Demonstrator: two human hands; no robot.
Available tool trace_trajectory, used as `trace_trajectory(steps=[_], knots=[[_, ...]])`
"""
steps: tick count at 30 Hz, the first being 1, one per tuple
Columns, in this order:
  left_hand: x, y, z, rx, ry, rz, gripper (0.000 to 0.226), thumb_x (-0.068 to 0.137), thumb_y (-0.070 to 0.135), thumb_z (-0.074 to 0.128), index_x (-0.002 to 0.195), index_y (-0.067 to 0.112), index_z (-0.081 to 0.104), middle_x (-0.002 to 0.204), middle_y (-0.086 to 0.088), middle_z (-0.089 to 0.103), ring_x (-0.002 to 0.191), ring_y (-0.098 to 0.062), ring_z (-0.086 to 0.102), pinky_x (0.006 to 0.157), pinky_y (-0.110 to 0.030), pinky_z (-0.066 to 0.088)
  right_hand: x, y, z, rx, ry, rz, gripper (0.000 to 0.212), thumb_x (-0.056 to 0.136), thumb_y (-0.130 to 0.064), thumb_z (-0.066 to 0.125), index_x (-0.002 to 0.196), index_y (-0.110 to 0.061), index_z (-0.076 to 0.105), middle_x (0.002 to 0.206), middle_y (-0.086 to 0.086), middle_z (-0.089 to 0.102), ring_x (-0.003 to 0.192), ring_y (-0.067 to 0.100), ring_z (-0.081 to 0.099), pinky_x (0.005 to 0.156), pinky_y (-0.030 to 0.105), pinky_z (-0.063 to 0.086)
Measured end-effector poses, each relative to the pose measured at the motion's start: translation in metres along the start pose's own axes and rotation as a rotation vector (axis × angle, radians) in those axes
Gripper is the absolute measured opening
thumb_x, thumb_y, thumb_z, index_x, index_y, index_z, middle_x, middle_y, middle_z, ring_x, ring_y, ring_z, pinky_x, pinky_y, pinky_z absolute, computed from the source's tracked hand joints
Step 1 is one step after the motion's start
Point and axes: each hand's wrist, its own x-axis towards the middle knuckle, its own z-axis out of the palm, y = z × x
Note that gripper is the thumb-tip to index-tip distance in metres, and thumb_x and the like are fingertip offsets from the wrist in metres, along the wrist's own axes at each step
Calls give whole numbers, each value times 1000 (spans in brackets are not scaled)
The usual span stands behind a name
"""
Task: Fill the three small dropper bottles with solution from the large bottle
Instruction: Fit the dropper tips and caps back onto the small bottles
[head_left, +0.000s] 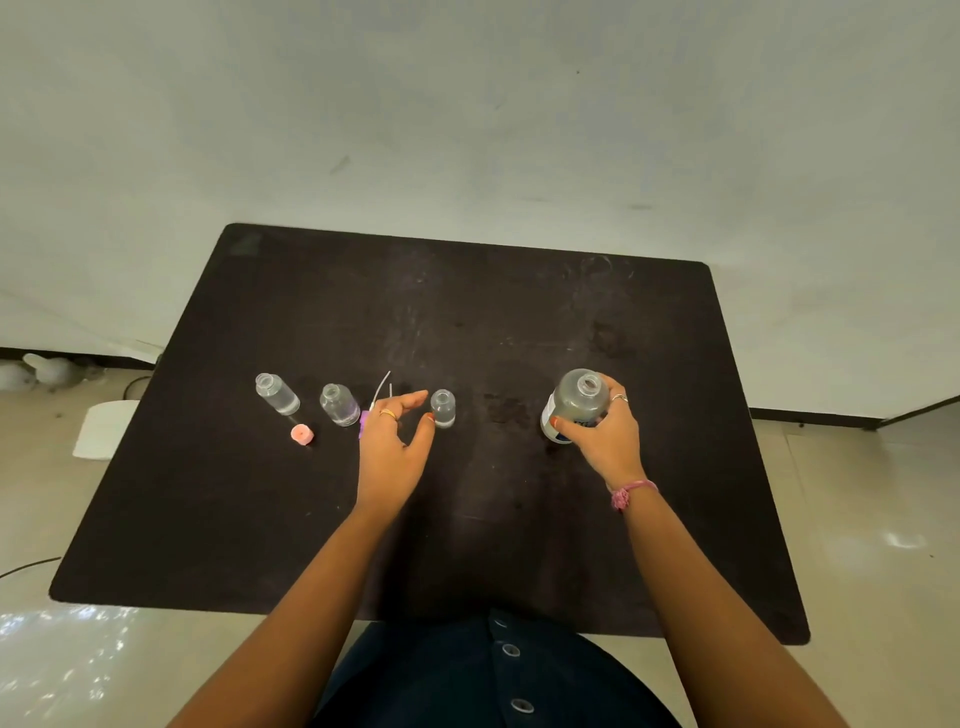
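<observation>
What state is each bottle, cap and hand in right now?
Large bottle: uncapped, upright, gripped by right hand.
Left small bottle: uncapped, upright.
Middle small bottle: uncapped, upright.
Right small bottle: uncapped, upright; liquid level unclear.
Pink cap: off, on table.
Left hand: open, beside right small bottle.

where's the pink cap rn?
Head view: the pink cap lies on the black table, left side, just in front of the gap between the two leftmost dropper bottles, left of the left hand.
</observation>
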Motion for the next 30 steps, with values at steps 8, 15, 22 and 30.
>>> trace_trajectory(steps=[8,15,22,30], knots=[[2,-5,-18,5,13,38,29,88,15,64,116,24,62,111,11,59,102,-8,57,86,-16,44,-7,-13,-8,-58,72,-94,102,60,-11,88,145,-18,31,143,3,40,130,14,40,108,31,36],[8,-5,-53,-19,41,88,26,89,6,61,111,20,63,94,11,55,86,2,58,75,-13,48,-30,-51,-2,-131,199,-281,85,69,-19,85,140,-23,39,140,-6,40,128,9,39,100,13,30],[19,-29,-103,6,106,83,27,89,10,63,110,28,62,104,19,55,96,-6,60,79,-13,46,-56,-92,57,-97,101,-397,70,75,-16,80,135,-19,45,134,-8,48,124,2,44,104,19,37],[27,-55,-149,9,188,61,31,88,7,62,116,19,60,109,6,52,96,-4,56,80,-11,43,-79,-105,146,-141,-117,-438,54,80,-16,74,129,-24,53,122,-10,53,113,2,52,95,20,44]])
